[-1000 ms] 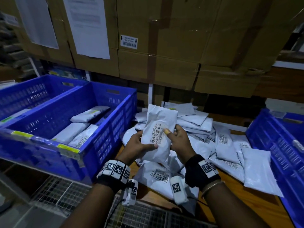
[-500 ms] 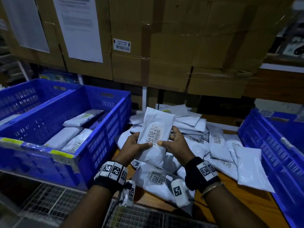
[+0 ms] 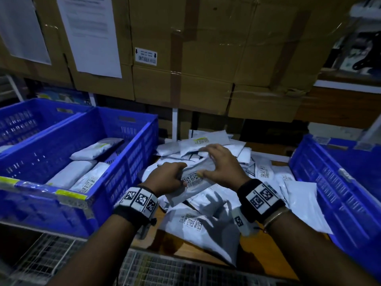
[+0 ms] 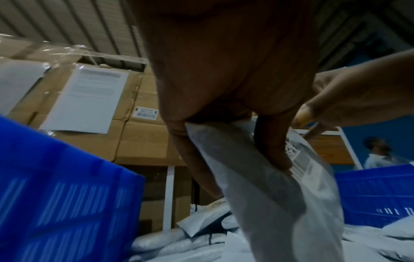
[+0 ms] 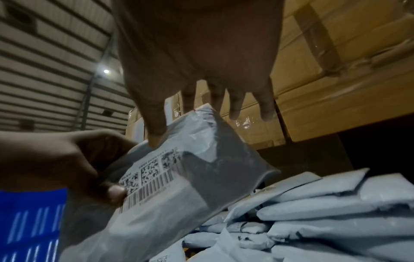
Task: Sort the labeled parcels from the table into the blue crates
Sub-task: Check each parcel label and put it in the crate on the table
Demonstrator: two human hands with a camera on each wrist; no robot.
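A grey labeled parcel [image 3: 192, 179] [image 4: 264, 180] [image 5: 179, 177] hangs above the pile of parcels [image 3: 224, 157] on the table. My left hand [image 3: 171, 178] grips its left end, thumb on the barcode label and fingers [image 4: 272, 147] curled round the bag. My right hand [image 3: 218, 162] hovers over the parcel with fingers [image 5: 266, 108] spread and straight; only its thumb tip touches the bag's upper edge. A blue crate [image 3: 107, 182] at my left holds three grey parcels [image 3: 72, 172]. Another blue crate [image 3: 334, 182] stands at the right.
A second blue crate [image 3: 26, 120] sits at the far left. Stacked cardboard boxes [image 3: 206, 58] with taped paper sheets [image 3: 90, 34] rise behind the table. A wire mesh rack [image 3: 156, 269] lies below the wooden table edge [image 3: 253, 252]. A person [image 4: 378, 152] stands far off at the right.
The parcel has gone from upright to lying low and tilted over the pile. My right hand has let go of it and spread its fingers. My left hand still holds it.
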